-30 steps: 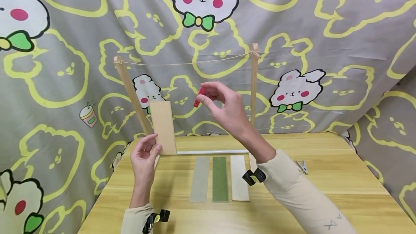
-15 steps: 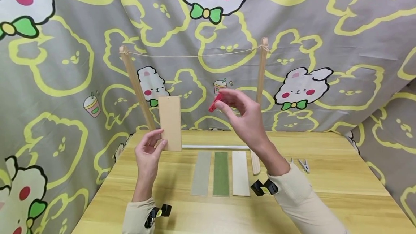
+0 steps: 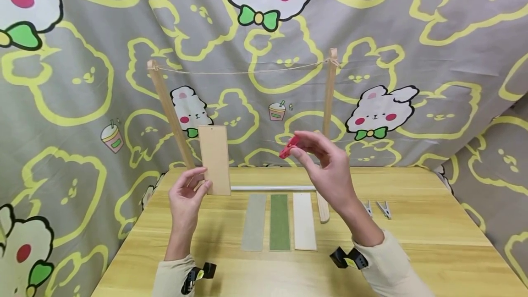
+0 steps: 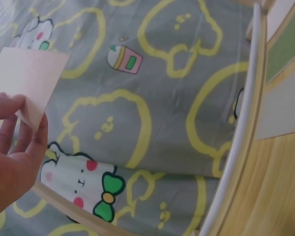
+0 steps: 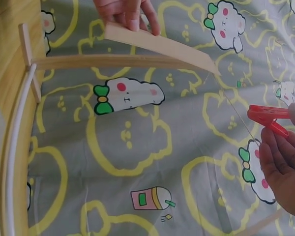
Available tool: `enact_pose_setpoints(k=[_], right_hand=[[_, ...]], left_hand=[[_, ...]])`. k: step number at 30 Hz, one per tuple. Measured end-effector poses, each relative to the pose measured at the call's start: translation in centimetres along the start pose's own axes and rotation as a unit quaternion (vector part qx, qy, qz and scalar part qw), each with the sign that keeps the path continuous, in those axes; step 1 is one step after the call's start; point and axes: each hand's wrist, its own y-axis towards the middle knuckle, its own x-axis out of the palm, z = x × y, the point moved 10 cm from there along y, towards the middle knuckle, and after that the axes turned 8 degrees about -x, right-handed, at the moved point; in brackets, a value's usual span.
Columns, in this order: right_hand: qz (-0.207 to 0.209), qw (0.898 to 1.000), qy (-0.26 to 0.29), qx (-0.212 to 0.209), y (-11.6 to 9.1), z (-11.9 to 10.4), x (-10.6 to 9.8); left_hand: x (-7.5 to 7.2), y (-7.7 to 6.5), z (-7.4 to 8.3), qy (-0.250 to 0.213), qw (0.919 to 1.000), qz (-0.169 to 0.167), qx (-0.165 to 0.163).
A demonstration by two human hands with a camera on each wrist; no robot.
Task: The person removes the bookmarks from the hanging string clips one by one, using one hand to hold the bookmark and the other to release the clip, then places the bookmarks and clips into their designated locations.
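Note:
My left hand point(image 3: 185, 203) pinches a beige rectangular card point(image 3: 215, 159) near its lower left edge, thumb in front. The card stands upright above the table, with a small hole near its top edge. Opposite it, my right hand point(image 3: 330, 175) pinches a red clothespin point(image 3: 288, 147) between thumb and fingers, apart from the card. In the right wrist view the clothespin point(image 5: 268, 115) lies with its jaw end away from the palm. A thin cord point(image 3: 243, 73) stretches above both hands between two wooden posts, a left one point(image 3: 170, 109) and a right one point(image 3: 330, 100).
On the table point(image 3: 255, 274) lie a grey card point(image 3: 254, 222), a green card point(image 3: 280, 222) and a white card point(image 3: 305, 221) side by side. Two grey clothespins point(image 3: 384, 210) lie at the right. A white rod point(image 3: 272, 188) runs low between the posts; patterned cloth point(image 3: 453, 68) hangs behind.
My right hand has moved right and down with the red clothespin, farther from the card. My left hand still holds the card in nearly the same place. The head view has shifted slightly.

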Motion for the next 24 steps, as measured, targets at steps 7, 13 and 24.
enact_pose_setpoints(k=[7,13,24], right_hand=[[0.012,1.000,-0.012,0.002,-1.3,0.0,-1.6],[0.022,1.000,-0.022,0.002,-2.3,-0.3,-2.9],[0.040,0.998,-0.035,0.019,-4.5,-0.2,-5.6]], left_hand=[[0.4,-0.1,0.1,0.006,0.9999,-0.008,0.004],[0.9,-0.4,0.1,0.008,0.9997,-0.021,0.009],[1.1,-0.6,0.5,0.034,0.9993,-0.017,-0.006]])
